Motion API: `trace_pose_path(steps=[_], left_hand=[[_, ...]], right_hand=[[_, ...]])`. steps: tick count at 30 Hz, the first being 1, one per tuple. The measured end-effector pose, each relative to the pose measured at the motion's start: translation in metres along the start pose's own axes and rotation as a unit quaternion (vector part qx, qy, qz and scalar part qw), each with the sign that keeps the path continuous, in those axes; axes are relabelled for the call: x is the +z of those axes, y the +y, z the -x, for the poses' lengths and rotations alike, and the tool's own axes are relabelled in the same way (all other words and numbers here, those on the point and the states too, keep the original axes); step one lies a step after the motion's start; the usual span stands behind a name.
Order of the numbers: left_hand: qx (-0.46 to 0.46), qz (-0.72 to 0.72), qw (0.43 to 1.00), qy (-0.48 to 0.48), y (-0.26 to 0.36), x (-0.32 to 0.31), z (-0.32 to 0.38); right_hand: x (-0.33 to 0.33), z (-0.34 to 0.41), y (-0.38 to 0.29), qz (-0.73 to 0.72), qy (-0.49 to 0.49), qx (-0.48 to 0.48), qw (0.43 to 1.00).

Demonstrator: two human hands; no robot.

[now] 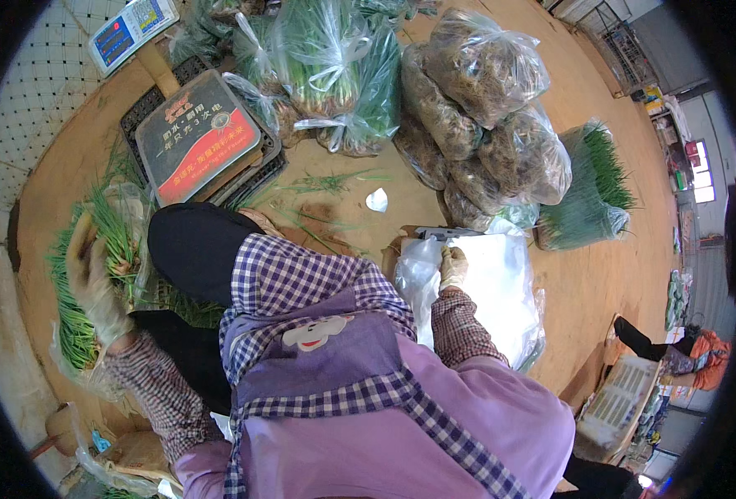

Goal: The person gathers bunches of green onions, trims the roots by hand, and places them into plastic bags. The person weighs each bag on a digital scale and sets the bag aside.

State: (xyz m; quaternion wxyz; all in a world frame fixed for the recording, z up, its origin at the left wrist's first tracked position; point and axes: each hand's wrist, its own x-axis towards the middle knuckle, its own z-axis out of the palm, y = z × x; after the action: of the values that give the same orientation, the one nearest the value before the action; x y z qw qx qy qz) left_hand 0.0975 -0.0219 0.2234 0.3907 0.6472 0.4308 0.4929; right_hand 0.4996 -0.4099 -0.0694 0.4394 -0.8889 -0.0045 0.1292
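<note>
My left hand [96,280], in a pale glove, is raised over a heap of green onions [75,312] at the left; its fingers are apart and somewhat blurred, and a small bunch of green onions [117,240] lies just beside it. At the right, my gloved right hand [453,268] is closed on the upper edge of a stack of clear plastic bags [499,274]. A dark clip or bar [446,233] lies along the top of that stack. Loose green leaves [324,182] and a white scrap [377,200] are on the floor in front of me.
A platform scale [202,137] with a display [132,34] stands at the upper left. Tied bags of green onions [327,68] and piled bags with brown roots [486,68] are ahead. Another upright bag of greens [583,187] stands right. A person in orange [710,358] is at the far right.
</note>
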Motion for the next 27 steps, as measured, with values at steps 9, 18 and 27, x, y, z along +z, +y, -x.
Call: trace_pose_path(steps=[9,18,27], left_hand=[[0.112,-0.046,0.876,-0.468,0.034,0.237,0.048],[0.165,-0.332,0.756,-0.54,-0.028,0.234,0.043],[0.097,-0.328,0.738,-0.581,-0.023,0.238,0.048]], right_hand=[[0.012,0.087,-0.085,0.183,-0.133,-0.238,0.944],[-0.122,0.059,0.0,0.401,0.039,0.252,0.88],[-0.079,0.037,0.077,0.38,-0.057,0.195,0.903]])
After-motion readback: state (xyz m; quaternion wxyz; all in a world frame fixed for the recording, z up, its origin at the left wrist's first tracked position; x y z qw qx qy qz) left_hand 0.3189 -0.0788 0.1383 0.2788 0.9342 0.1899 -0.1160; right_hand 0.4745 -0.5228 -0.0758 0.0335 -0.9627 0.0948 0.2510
